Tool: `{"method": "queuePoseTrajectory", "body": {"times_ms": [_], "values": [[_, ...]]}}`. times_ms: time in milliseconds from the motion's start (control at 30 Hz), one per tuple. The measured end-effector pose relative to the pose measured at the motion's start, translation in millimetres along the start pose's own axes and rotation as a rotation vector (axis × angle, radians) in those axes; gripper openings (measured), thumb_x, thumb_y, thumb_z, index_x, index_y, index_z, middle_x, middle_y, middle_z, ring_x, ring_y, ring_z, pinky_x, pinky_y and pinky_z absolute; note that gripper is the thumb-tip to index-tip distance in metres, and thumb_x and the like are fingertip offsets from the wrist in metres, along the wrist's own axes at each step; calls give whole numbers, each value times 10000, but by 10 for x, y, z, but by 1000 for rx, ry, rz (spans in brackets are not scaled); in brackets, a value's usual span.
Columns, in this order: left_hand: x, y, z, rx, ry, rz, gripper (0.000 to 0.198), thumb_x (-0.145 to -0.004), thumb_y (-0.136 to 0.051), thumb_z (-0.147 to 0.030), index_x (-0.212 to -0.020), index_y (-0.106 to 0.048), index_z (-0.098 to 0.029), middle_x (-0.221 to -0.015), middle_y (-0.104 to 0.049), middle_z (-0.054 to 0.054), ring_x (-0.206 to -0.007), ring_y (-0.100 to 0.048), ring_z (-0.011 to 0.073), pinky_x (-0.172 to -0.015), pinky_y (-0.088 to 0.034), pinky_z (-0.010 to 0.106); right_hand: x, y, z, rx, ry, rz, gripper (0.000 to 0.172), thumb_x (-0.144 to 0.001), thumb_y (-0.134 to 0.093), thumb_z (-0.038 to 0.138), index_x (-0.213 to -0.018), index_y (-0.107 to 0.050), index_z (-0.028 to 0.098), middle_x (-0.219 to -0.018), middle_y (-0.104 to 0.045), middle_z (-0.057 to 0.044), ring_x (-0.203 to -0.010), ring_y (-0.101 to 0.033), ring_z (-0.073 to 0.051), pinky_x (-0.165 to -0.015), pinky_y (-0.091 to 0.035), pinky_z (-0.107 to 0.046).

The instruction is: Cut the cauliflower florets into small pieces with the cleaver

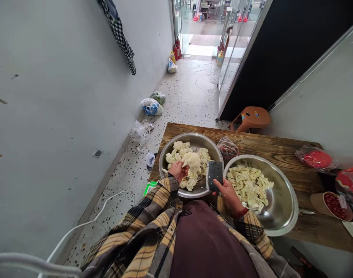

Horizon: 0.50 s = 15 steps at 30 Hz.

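Observation:
My left hand [179,171] is closed on a cauliflower floret [191,160], held above the left steel bowl [166,146]. More large cauliflower pieces [190,184] lie in that bowl beneath it. In my right hand [227,193] is a cleaver [215,174] with a dark blade and a wooden handle [220,204]. Its blade stands over the right rim of the left bowl, apart from the floret. Beside my right hand, the right steel bowl [289,216] holds a heap of smaller cut cauliflower [248,185]. My right palm is partly hidden.
Both bowls stand on a wooden table [269,144]. Behind them lies a plastic-wrapped bundle [227,146]. At the right are a red item in plastic [318,159] and a paper cup of red pieces [335,204]. An orange stool [254,116] and floor bags [152,107] stand beyond.

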<state>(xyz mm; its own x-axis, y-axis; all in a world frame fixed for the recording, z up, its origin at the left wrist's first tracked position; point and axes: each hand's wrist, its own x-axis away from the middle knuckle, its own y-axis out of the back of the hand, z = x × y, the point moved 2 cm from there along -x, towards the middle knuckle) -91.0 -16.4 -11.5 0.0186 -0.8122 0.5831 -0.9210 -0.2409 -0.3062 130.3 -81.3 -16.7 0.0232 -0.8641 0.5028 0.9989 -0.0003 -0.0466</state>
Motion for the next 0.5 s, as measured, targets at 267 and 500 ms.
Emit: {"method": "queuePoseTrajectory", "body": {"times_ms": [267,500], "values": [[58,-126,160,15,169,56,343,-800,-558,-504,-809,-455,-177,-481,-437,-76,-323,-284,25,-364,-170,152,-198,-236,108,79,101,-79,639,-665,-713,470,-1208,-522,191,-1063,-650,-75,-682,-617,-169,-396,-460,-200],[101,-272,235,-52,151,87,329,-820,-518,-517,-799,-460,-194,-428,-411,-91,-276,-237,32,-328,-154,167,-228,-309,248,136,118,-90,644,-721,-641,511,-1256,-473,195,-1117,-609,-106,-799,-620,-219,-387,-497,-228]]}}
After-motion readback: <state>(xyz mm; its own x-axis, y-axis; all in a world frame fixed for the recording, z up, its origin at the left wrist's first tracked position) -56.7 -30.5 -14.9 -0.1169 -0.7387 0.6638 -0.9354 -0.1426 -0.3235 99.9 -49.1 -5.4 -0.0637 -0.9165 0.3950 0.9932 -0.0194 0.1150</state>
